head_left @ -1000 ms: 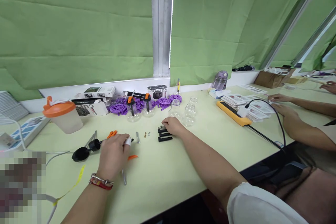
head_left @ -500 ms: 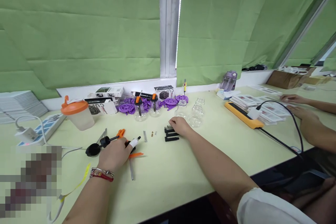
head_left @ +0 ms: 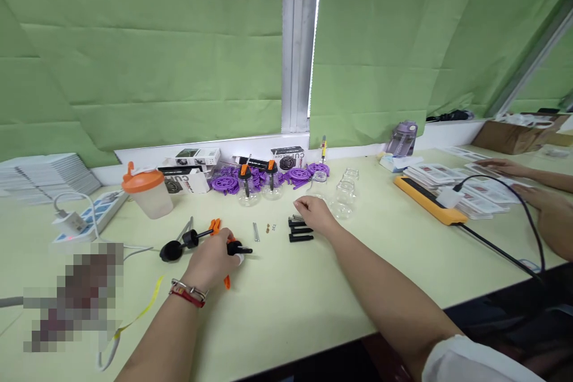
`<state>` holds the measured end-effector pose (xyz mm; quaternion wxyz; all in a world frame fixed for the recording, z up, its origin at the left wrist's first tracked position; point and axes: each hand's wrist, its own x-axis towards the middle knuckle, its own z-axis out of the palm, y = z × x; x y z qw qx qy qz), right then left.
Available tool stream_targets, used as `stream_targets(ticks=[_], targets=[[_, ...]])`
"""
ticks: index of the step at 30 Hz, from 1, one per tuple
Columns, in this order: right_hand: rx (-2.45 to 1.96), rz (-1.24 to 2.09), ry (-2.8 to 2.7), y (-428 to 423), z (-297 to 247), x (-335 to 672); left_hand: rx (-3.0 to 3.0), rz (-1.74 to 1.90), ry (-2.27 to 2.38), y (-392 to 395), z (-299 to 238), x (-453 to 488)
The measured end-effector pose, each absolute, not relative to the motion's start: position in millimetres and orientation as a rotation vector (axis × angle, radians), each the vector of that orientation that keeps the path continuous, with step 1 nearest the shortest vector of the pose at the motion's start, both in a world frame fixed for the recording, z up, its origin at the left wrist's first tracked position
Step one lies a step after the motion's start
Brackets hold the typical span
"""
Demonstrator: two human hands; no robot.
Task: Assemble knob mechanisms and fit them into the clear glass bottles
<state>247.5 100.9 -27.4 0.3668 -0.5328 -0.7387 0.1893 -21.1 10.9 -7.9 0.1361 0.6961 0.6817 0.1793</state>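
Note:
My left hand (head_left: 217,259) is closed around a black and orange plastic part (head_left: 237,248), whose black end sticks out to the right. An orange strip (head_left: 227,282) shows below the fingers. Left of this hand lie black round pieces on a rod (head_left: 190,239) and an orange piece (head_left: 215,226). My right hand (head_left: 316,215) has its fingers pinched together over small springs (head_left: 295,218); anything between the fingertips is hidden. Beneath it lie several black plastic pieces (head_left: 301,238). Two metal pins (head_left: 256,232) and tiny brass-coloured parts (head_left: 268,228) lie between my hands.
Behind stand two glass jars with black and orange tops (head_left: 271,185), purple plastic parts (head_left: 225,184), clear glass jars (head_left: 345,191) and boxes (head_left: 190,180). An orange-lidded cup (head_left: 150,194) stands left. At right are a yellow power strip (head_left: 430,203), paper stacks and another person's hands (head_left: 532,197).
My left hand has turned the black and orange part, so its black end points right; the grey rod below it no longer shows. My right hand stays by the springs. The view has shifted slightly.

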Motion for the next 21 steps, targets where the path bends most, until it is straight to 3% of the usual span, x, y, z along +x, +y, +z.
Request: stream_targets(ticks=[5,11,21], targets=[[-1.194,0.8,-1.829,76,-21,223,1.843,0.808,1.557,9,-5,-12],[-0.962,1.231,-1.919,43,-20,187,1.939,0.886,1.205,5,-6,-2],[-0.94,1.634,-1.649,36,-16,183,1.912,0.882,1.188,7,-16,-4]])
